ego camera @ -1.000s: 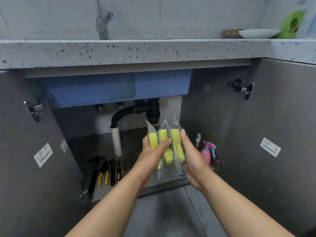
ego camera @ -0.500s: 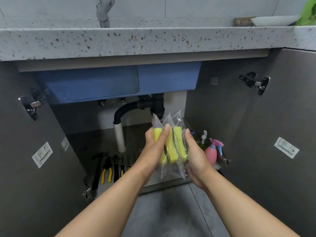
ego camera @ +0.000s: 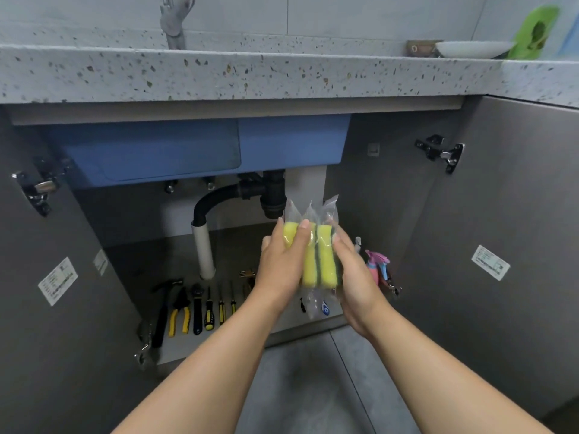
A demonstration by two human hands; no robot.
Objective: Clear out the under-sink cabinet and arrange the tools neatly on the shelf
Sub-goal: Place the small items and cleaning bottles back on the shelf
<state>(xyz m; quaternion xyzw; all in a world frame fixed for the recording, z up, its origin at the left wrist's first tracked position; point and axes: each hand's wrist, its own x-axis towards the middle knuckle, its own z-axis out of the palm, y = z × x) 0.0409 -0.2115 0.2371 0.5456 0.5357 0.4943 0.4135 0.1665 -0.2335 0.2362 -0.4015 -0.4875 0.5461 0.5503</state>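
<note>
Item held: three sponge packs [ego camera: 324,261], upright and side by side, in mid-air before the open under-sink cabinet, above the front edge of the cabinet floor [ego camera: 150,255].

Left hand [ego camera: 282,264]: fingers curl over the front of the leftmost pack, tips near its top. Right hand [ego camera: 354,277]: cups the rightmost pack from the side. Its fingers are largely hidden behind the wrapping, so their spread cannot be told. The packs are clamped between both hands.

Materials: yellow foam with dark green scouring layers, each in clear crinkled film with pointed, sealed tops.

Cabinet floor, front left corner: a hammer [ego camera: 163,308], yellow-handled pliers [ego camera: 180,311] and screwdrivers [ego camera: 209,311] lie in a row, handles toward the front edge. Right side: a pink spray bottle [ego camera: 377,264].

Surroundings: blue sink basin [ego camera: 188,151], black and white drain pipe [ego camera: 203,245], speckled stone countertop [ego camera: 250,73], grey matte doors standing open, grey floor tiles [ego camera: 313,386].
</note>
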